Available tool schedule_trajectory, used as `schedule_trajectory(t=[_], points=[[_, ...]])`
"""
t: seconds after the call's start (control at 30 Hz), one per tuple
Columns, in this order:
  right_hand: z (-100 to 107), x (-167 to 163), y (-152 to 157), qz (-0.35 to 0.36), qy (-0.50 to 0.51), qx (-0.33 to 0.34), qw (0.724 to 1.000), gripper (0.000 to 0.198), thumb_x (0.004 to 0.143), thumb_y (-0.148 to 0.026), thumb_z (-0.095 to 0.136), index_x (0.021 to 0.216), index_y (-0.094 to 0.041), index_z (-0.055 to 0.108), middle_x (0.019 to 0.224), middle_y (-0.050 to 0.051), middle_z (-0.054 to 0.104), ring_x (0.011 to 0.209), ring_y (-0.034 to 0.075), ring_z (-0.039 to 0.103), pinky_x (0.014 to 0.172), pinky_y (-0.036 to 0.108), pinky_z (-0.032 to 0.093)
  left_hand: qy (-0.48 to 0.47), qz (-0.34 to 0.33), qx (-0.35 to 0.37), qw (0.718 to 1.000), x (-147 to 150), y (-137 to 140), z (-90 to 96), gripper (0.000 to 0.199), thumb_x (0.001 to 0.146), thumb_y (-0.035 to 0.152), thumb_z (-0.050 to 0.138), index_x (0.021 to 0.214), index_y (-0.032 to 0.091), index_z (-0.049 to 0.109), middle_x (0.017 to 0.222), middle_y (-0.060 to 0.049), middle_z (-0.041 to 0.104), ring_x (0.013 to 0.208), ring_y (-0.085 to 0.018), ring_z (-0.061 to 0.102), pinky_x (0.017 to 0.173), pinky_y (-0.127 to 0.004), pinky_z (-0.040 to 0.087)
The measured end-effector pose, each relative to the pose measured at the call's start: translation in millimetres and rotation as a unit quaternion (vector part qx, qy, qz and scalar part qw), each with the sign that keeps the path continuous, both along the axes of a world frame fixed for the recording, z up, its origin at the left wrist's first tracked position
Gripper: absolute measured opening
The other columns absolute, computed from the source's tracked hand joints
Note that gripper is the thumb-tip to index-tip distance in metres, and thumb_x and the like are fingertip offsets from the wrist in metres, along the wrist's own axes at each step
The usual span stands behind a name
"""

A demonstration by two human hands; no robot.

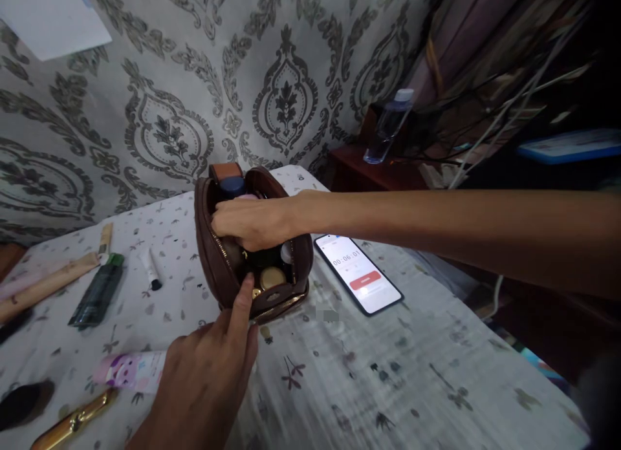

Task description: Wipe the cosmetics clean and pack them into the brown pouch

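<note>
A brown zippered cosmetic bag (206,262) stands open on the patterned cloth, with several items inside. Among its contents show a dark blue cap (233,187) and a gold round lid (272,278). My right hand (257,222) reaches into the bag from the right; its fingertips are hidden, so any hold is unclear. At the near side, my left hand (208,366) grips the bag's rim, index finger over the edge and thumb outside. Beside the left hand lies a pink and white tube (130,370).
Left on the cloth lie a green tube (99,291), a small white tube (151,269), a gold case (75,421) and a dark brush (26,403). A phone (363,278) showing a timer lies right of the bag. A clear bottle (388,127) stands behind.
</note>
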State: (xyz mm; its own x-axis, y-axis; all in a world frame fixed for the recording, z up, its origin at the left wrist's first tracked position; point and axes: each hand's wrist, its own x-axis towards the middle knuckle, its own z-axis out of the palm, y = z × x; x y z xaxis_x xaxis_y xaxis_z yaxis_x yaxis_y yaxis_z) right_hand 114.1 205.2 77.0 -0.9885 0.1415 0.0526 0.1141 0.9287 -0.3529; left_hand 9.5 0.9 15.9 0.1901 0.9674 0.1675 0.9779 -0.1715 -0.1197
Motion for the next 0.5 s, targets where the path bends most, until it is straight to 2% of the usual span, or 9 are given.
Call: schedule_trajectory(t=[0.1, 0.13, 0.3, 0.4, 0.5], points=[[-2.5, 5.1, -1.2, 0.043, -0.002, 0.086, 0.995, 0.023, 0.076, 0.004, 0.050, 0.074, -0.019, 0.050, 0.094, 0.006, 0.065, 0.105, 0.023, 0.057, 0.086, 0.033, 0.048, 0.029, 0.013, -0.033, 0.999, 2.8, 5.1, 7.5, 0.056, 0.094, 0.027, 0.041, 0.150, 0.020, 0.039, 0.062, -0.002, 0.071, 0.045, -0.018, 0.063, 0.047, -0.024, 0.046], [-3.8, 5.6, -1.0, 0.050, 0.002, 0.094, 0.994, 0.022, 0.077, 0.004, 0.049, 0.076, -0.018, 0.052, 0.093, 0.007, 0.065, 0.103, 0.023, 0.058, 0.083, 0.034, 0.048, 0.036, 0.017, -0.036, 0.999, 3.5, 7.5, 10.0, 0.056, 0.094, 0.025, 0.040, 0.149, 0.019, 0.040, 0.057, -0.001, 0.067, 0.042, -0.018, 0.061, 0.048, -0.025, 0.046], [-11.8, 7.4, 2.3, 0.070, 0.027, 0.083, 0.994, 0.020, 0.079, 0.003, 0.051, 0.080, -0.015, 0.059, 0.095, 0.007, 0.066, 0.096, 0.020, 0.059, 0.084, 0.033, 0.046, 0.024, 0.028, -0.031, 0.999, 4.6, 13.5, 18.7, 0.055, 0.090, 0.024, 0.043, 0.144, 0.016, 0.048, 0.042, 0.002, 0.054, 0.038, -0.020, 0.057, 0.051, -0.029, 0.048], [-14.4, 11.6, 1.2, 0.081, 0.056, 0.068, 0.993, 0.021, 0.081, 0.003, 0.051, 0.083, -0.015, 0.062, 0.094, 0.007, 0.066, 0.095, 0.019, 0.058, 0.088, 0.033, 0.045, -0.010, 0.021, -0.018, 1.000, 6.1, 6.1, 21.6, 0.055, 0.089, 0.027, 0.045, 0.143, 0.018, 0.049, 0.047, 0.000, 0.057, 0.041, -0.022, 0.059, 0.053, -0.033, 0.049], [-10.8, 17.2, -5.3, 0.073, 0.044, 0.034, 0.996, 0.023, 0.082, 0.004, 0.051, 0.086, -0.013, 0.065, 0.093, 0.008, 0.067, 0.092, 0.018, 0.059, 0.086, 0.031, 0.045, -0.027, 0.024, -0.007, 0.999, 10.9, -3.8, 23.1, 0.057, 0.090, 0.028, 0.044, 0.147, 0.019, 0.045, 0.053, -0.001, 0.061, 0.046, -0.022, 0.063, 0.054, -0.032, 0.049]])
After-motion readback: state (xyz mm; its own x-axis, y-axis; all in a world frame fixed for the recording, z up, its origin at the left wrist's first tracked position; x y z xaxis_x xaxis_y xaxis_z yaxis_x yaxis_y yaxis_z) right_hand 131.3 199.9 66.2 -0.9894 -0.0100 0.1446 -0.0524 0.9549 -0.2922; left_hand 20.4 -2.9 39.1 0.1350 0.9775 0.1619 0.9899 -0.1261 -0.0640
